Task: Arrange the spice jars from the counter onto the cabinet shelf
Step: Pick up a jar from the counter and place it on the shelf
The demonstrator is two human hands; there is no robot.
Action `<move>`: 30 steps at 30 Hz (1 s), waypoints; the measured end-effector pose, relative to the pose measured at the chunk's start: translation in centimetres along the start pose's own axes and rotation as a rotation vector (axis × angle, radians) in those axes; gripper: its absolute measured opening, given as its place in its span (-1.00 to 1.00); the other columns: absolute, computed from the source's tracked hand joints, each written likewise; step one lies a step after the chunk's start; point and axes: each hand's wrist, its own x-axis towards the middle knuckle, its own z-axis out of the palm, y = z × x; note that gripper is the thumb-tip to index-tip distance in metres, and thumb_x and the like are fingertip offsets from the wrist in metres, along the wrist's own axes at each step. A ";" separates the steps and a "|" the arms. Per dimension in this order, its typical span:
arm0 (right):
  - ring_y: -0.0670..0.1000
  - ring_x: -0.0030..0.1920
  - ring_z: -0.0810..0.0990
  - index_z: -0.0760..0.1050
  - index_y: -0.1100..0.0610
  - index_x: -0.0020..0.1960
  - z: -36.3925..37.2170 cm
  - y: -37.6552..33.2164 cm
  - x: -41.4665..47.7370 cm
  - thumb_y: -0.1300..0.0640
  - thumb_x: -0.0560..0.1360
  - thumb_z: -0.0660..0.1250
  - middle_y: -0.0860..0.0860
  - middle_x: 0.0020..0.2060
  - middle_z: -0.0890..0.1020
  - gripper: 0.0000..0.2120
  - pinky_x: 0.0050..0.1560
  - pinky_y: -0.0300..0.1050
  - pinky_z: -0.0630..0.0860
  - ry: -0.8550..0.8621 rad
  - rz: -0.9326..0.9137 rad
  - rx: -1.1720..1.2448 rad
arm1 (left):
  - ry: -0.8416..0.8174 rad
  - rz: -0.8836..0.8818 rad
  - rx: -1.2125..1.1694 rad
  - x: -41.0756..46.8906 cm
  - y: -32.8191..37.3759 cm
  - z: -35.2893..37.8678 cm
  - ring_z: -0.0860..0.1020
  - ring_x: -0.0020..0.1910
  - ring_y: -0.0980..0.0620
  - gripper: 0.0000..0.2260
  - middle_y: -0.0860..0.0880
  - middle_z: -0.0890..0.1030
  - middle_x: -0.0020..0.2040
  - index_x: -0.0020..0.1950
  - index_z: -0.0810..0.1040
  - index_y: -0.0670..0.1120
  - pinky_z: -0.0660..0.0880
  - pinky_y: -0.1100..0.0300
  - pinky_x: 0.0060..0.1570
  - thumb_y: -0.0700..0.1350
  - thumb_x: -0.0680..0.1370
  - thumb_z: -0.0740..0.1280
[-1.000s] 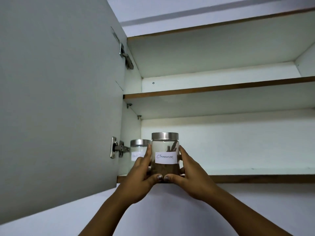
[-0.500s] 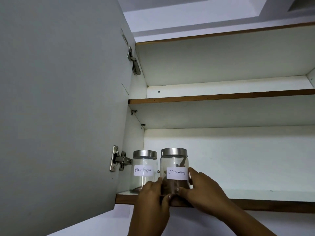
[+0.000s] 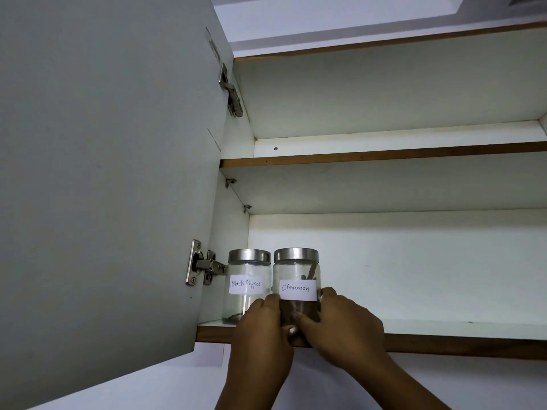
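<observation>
A glass jar labelled Cinnamon (image 3: 297, 276), with a steel lid and brown sticks inside, stands on the bottom cabinet shelf (image 3: 444, 328) near its left end. My left hand (image 3: 262, 329) and my right hand (image 3: 340, 324) wrap its lower half from either side. Just left of it, touching or nearly so, stands a second glass jar labelled Black Pepper (image 3: 247, 279), with a few dark grains at the bottom. My left hand covers that jar's lower right part.
The grey cabinet door (image 3: 103, 173) hangs open on the left on two steel hinges (image 3: 204, 266). An upper shelf (image 3: 384, 155) spans the cabinet above. The bottom shelf stretches bare to the right of the jars.
The cinnamon jar went from being held at the shelf's front edge to standing on the shelf beside the black pepper jar. My hands slid down to its lower half.
</observation>
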 end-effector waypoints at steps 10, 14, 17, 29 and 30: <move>-0.02 -0.22 0.46 0.29 -0.03 -0.14 -0.4 -0.3 -0.1 -0.37 0.42 0.12 -0.11 -0.21 0.51 -0.61 -0.39 -0.16 0.19 -0.057 0.040 -0.025 | -0.031 -0.022 0.025 0.0 0.3 -0.4 0.52 0.02 0.09 -0.79 0.05 0.56 0.05 0.13 0.45 -0.02 0.41 0.31 -0.08 -0.16 0.51 0.26; 0.01 -0.05 0.57 0.24 0.02 -0.06 -0.4 -0.4 -0.3 -0.38 0.43 0.11 -0.06 -0.06 0.60 -0.55 -0.26 -0.12 0.29 -0.067 0.051 -0.064 | -0.054 -0.072 -0.039 0.2 0.3 -0.7 0.54 -0.01 0.08 -0.80 0.02 0.59 0.03 0.11 0.46 -0.05 0.46 0.29 -0.07 -0.17 0.49 0.33; 0.06 0.10 0.54 0.23 0.12 0.29 0.1 -0.6 -1.1 -0.37 0.48 0.00 0.02 0.12 0.57 -0.36 -0.05 -0.05 0.37 0.003 0.050 -0.141 | -0.063 -0.097 -0.037 0.1 0.5 -0.9 0.54 0.01 0.06 -0.78 -0.01 0.58 0.06 0.14 0.44 -0.07 0.41 0.32 -0.09 -0.20 0.51 0.30; 0.05 0.50 -0.31 -0.32 -0.04 0.51 -1.2 2.5 -10.4 -0.07 0.57 0.09 -0.05 0.52 -0.28 -0.29 0.46 0.11 -0.14 -0.259 -0.204 -0.183 | -0.204 0.229 0.271 -7.4 2.9 0.6 0.21 0.47 -0.20 -0.27 -0.22 0.20 0.49 0.48 0.22 -0.08 0.32 0.06 0.37 -0.05 0.35 0.43; 0.03 0.50 -0.31 -0.34 -0.02 0.51 -1.6 3.1 -11.9 -0.03 0.58 0.07 -0.05 0.51 -0.29 -0.30 0.47 0.10 -0.12 -0.312 -0.166 -0.164 | -0.261 0.238 0.247 -8.7 3.5 1.0 0.14 0.49 -0.16 -0.28 -0.18 0.13 0.52 0.51 0.13 -0.06 0.26 0.07 0.39 -0.05 0.40 0.37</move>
